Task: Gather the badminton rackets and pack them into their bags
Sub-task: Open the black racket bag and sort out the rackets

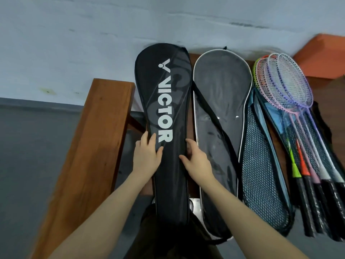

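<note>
A black racket bag (164,90) with white "VICTOR" lettering lies lengthwise in front of me on a wooden table. My left hand (147,157) rests on its left edge with the fingers fairly straight and the thumb on the front. My right hand (196,161) grips its right edge, fingers curled round the side. To the right lie a grey bag (222,101) with a black strap, then a blue mesh bag (261,174). Several rackets (291,90) in purple, pink, orange and green lie fanned out at the far right, handles toward me.
A wooden bench or rail (97,137) runs along the left of the bags. A pale wall (93,43) stands behind. An orange block (324,57) sits at the back right. Grey floor (33,156) lies to the left.
</note>
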`<state>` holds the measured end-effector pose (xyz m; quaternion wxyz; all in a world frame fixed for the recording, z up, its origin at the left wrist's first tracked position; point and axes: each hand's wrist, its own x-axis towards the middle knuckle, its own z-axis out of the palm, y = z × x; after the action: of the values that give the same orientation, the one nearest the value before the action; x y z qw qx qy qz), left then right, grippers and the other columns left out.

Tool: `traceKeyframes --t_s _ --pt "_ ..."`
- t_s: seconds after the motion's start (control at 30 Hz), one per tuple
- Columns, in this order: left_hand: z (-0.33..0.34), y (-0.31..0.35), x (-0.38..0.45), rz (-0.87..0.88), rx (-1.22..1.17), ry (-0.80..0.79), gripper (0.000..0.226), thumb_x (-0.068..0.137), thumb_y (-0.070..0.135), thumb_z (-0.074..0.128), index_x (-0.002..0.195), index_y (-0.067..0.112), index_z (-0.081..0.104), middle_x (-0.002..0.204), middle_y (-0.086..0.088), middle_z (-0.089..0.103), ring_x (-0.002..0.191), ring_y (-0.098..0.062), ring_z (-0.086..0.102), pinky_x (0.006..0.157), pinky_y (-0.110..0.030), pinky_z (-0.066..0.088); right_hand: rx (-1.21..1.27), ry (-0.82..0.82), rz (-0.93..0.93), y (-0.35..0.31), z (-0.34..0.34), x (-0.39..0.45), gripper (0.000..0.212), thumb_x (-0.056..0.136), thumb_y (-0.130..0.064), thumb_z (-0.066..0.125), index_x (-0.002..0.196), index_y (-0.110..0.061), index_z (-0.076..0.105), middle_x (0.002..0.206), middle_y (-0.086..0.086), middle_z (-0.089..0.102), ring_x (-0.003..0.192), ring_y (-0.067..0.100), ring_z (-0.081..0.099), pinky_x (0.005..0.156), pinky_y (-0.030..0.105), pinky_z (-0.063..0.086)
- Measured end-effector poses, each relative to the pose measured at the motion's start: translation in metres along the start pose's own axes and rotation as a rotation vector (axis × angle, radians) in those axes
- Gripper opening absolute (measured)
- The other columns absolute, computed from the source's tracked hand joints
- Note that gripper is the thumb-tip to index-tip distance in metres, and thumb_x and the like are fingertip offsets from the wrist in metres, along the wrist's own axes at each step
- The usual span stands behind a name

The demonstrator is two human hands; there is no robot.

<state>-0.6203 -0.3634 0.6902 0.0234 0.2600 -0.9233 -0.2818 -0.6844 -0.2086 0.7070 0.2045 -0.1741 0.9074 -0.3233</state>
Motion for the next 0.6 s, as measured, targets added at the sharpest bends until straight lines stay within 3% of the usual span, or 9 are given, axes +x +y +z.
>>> traceKeyframes --t_s 0.1,0.2,0.27,0.37,0.47,0.6 --pt "0.0 0.007 -0.006 0.028 0.154 0.006 0.05 0.088 0.029 0.058 0.131 0.007 0.047 0.145 -0.019 0.032 0.124 -0.039 0.037 0.1 -0.048 0.035 -0.059 0.035 -0.048 0.009 -0.009 0.002 0.044 0.089 -0.028 0.058 0.131 -0.021 0.045 0.113 -0.001 0.057 0.105 0.016 0.054 0.079 0.026 0.043" --pt "0.006 0.025 -0.012 0.126 0.156 -0.022 0.05 0.089 0.035 0.055 0.132 0.012 0.046 0.147 -0.014 0.031 0.131 -0.033 0.031 0.104 -0.046 0.03 -0.134 0.183 -0.089 0.028 -0.026 0.001 0.036 0.09 -0.023 0.057 0.124 -0.013 0.054 0.109 0.006 0.057 0.103 0.022 0.052 0.084 0.037 0.047" --pt "0.015 0.041 -0.017 0.184 0.134 -0.081 0.053 0.09 0.04 0.051 0.136 0.015 0.042 0.148 -0.011 0.03 0.134 -0.031 0.027 0.105 -0.045 0.026 -0.183 0.297 -0.061 0.048 -0.04 -0.003 0.035 0.088 -0.019 0.06 0.122 -0.011 0.056 0.109 0.009 0.056 0.1 0.026 0.052 0.085 0.041 0.048" --pt "0.029 0.06 -0.019 0.141 0.18 -0.159 0.061 0.09 0.049 0.046 0.142 0.019 0.032 0.153 -0.006 0.019 0.139 -0.028 0.014 0.108 -0.047 0.02 -0.284 0.386 0.061 0.076 -0.061 -0.01 0.041 0.087 -0.019 0.062 0.126 -0.01 0.053 0.115 0.015 0.053 0.098 0.032 0.051 0.083 0.041 0.044" --pt "0.038 0.067 -0.02 0.097 0.249 -0.149 0.062 0.09 0.045 0.048 0.143 0.02 0.028 0.154 -0.005 0.017 0.14 -0.029 0.012 0.107 -0.048 0.02 -0.293 0.307 0.157 0.093 -0.072 -0.012 0.044 0.09 -0.023 0.058 0.131 -0.012 0.046 0.116 0.014 0.056 0.097 0.032 0.055 0.08 0.042 0.048" --pt "0.04 0.067 -0.018 0.05 0.159 -0.111 0.058 0.085 0.035 0.057 0.139 0.022 0.04 0.151 -0.005 0.026 0.137 -0.03 0.016 0.104 -0.051 0.02 -0.199 0.205 0.126 0.094 -0.077 -0.011 0.034 0.092 -0.018 0.052 0.126 -0.017 0.05 0.115 0.005 0.061 0.094 0.025 0.061 0.074 0.038 0.051"
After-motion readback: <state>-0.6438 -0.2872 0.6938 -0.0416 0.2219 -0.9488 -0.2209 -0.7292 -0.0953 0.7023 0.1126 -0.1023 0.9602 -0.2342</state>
